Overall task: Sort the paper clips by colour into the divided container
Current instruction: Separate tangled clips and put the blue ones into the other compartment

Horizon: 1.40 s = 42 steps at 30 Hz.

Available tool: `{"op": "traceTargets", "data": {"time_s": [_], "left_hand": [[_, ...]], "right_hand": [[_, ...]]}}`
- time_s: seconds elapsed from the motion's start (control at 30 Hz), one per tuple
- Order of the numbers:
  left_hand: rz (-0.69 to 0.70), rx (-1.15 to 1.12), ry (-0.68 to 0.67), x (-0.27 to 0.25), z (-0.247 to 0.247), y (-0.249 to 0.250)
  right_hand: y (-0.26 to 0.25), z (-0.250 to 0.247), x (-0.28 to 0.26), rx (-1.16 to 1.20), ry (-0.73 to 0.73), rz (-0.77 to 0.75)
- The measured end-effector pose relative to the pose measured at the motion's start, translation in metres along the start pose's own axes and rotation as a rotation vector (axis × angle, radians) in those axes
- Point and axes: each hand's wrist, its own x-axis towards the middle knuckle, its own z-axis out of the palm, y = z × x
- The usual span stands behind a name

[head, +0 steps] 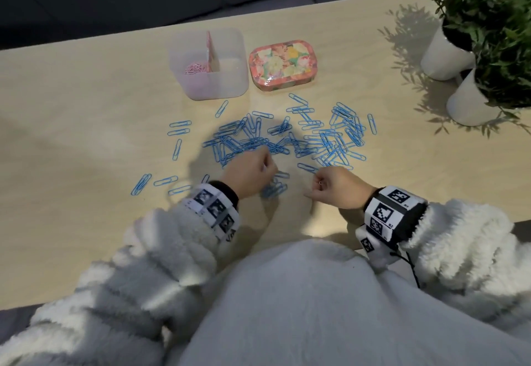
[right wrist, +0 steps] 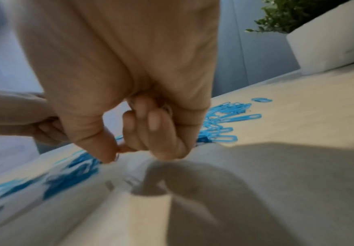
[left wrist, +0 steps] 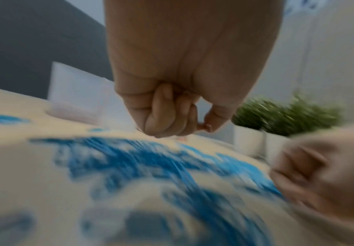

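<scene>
Several blue paper clips [head: 339, 135] lie scattered over the wooden table [head: 71, 107]. The clear divided container [head: 218, 84] stands behind them, with small pink clips [head: 196, 68] in its left compartment beside a pink divider [head: 212, 52]. My left hand [head: 267, 170] hovers over the near clips with its fingers curled and thumb meeting forefinger [left wrist: 201, 127]; blur hides anything pinched there. My right hand [head: 317, 186] is curled too, thumb and forefinger pinching a tiny pale clip [right wrist: 117, 156] just above the table. Blue clips [right wrist: 220, 126] lie behind it.
A closed floral tin [head: 283, 63] sits right of the container. Two white pots with green plants [head: 448, 55] [head: 471, 101] stand at the far right. The table's near edge runs under my sleeves; bare wood lies to the left.
</scene>
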Motion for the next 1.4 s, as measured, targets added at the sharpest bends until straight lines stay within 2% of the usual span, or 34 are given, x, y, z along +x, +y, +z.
{"op": "traceTargets", "data": {"time_s": [0.07, 0.17, 0.3, 0.4, 0.5, 0.57, 0.63, 0.7, 0.8, 0.9, 1.03, 1.07, 1.13, 1.23, 1.3, 1.4], "left_hand": [[-0.074, -0.089, 0.143, 0.011, -0.041, -0.015], [-0.155, -0.082, 0.302, 0.031, -0.106, -0.039], [-0.231, -0.008, 0.418, 0.063, -0.161, -0.063], [-0.251, -0.008, 0.448, 0.088, -0.173, -0.067], [-0.278, 0.011, 0.446, 0.109, -0.169, -0.066], [-0.298, 0.023, 0.402, 0.117, -0.165, -0.069], [-0.298, -0.012, 0.352, 0.121, -0.161, -0.075], [-0.272, -0.082, 0.36, 0.119, -0.161, -0.082], [-0.188, -0.19, 0.451, 0.097, -0.162, -0.085], [-0.102, -0.216, 0.545, 0.058, -0.149, -0.086], [-0.069, -0.141, 0.477, 0.011, -0.118, -0.099], [-0.074, -0.127, 0.461, 0.002, -0.11, -0.102], [-0.086, -0.132, 0.423, -0.014, -0.096, -0.106], [-0.081, -0.126, 0.319, -0.026, -0.074, -0.105], [-0.07, -0.12, 0.264, -0.028, -0.061, -0.103], [-0.025, -0.064, 0.201, -0.023, -0.043, -0.093]], "right_hand": [[-0.006, -0.009, 0.005, 0.115, 0.023, 0.003], [-0.015, -0.019, 0.014, 0.252, 0.076, -0.016], [-0.029, -0.028, 0.022, 0.414, 0.094, 0.015], [-0.042, -0.031, 0.029, 0.584, 0.082, 0.044], [-0.059, -0.034, 0.038, 0.765, 0.066, 0.116], [-0.075, -0.04, 0.05, 0.788, 0.068, 0.143], [-0.091, -0.051, 0.066, 0.848, 0.06, 0.17], [-0.111, -0.062, 0.087, 0.975, 0.041, 0.203], [-0.151, -0.08, 0.126, 1.144, 0.059, 0.212], [-0.198, -0.09, 0.167, 1.157, 0.121, 0.11], [-0.241, -0.083, 0.198, 1.05, 0.158, 0.079], [-0.245, -0.08, 0.201, 1.068, 0.117, 0.094], [-0.246, -0.075, 0.203, 1.044, 0.158, 0.129], [-0.24, -0.076, 0.196, 0.894, 0.135, 0.011], [-0.227, -0.083, 0.181, 0.959, 0.205, -0.075], [-0.18, -0.097, 0.135, 0.978, 0.349, -0.094]]}}
